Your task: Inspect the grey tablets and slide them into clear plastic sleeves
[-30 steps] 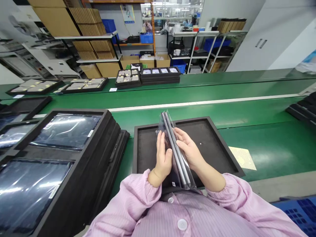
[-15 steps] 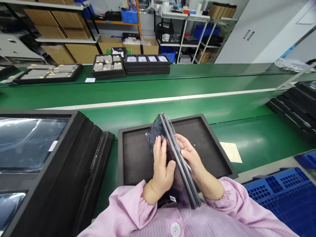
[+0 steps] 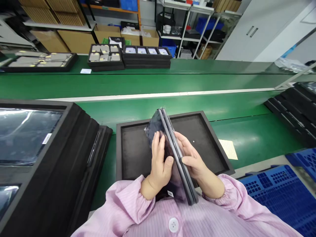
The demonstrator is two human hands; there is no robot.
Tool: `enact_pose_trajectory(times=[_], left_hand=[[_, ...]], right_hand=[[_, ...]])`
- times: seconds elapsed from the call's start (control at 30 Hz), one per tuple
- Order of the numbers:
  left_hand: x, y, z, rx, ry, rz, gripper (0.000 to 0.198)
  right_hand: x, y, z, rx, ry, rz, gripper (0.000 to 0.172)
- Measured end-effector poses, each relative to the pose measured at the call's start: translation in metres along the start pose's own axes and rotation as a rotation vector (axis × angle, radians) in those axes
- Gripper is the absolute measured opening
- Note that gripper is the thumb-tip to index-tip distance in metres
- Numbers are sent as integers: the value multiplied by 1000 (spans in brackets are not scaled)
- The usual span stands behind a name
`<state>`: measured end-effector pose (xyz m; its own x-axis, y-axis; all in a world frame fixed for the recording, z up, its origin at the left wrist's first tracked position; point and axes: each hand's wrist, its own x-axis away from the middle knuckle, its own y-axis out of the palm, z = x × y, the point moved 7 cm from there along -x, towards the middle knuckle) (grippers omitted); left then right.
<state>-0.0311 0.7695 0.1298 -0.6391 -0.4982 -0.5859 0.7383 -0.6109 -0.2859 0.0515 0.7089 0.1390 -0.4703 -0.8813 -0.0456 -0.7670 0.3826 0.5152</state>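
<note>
Two slim dark panels (image 3: 176, 176) that look like tablets stand on edge, tilted, above the black tray (image 3: 134, 164). Clear film wraps them, and a small white label shows low on the left face. My left hand (image 3: 159, 164) presses its fingers and thumb flat against that face. From the other side my right hand (image 3: 191, 156) grips the pair, its thumb near the edges and its other fingers partly hidden behind them. Between both hands the panels are pressed together.
Stacked black foam trays (image 3: 71, 158) with film-covered panels stand at the left. A perforated yellowish sheet (image 3: 228, 149) lies right of the tray, near blue plastic crates (image 3: 278, 194). Black trays (image 3: 293, 110) are stacked at the far right. Small-parts trays (image 3: 106, 62) sit along the back bench.
Both hands keep hold of the two panels in nearly the same pose. The view has tilted slightly downward, so the far shelves sit higher in the picture.
</note>
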Motion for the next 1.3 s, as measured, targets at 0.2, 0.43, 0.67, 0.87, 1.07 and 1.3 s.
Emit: enact_pose_trajectory(times=[0.2, 0.43, 0.67, 0.87, 1.07, 1.3], left_hand=[[2, 0, -1, 32, 5, 26, 56], [0, 0, -5, 38, 5, 60, 56], [7, -8, -1, 0, 186, 40, 59], [11, -23, 36, -135, 504, 100, 54], [-42, -54, 83, 215, 59, 236, 46], [-41, -54, 82, 526, -336, 362, 52]], right_hand=[[5, 10, -2, -12, 18, -95, 60], [8, 8, -4, 19, -66, 54, 52], [16, 6, 27, 52, -243, 41, 54], [22, 29, 10, 349, -676, 58, 48], [2, 87, -62, 111, -676, -26, 48], [-9, 89, -46, -25, -341, 42, 50]])
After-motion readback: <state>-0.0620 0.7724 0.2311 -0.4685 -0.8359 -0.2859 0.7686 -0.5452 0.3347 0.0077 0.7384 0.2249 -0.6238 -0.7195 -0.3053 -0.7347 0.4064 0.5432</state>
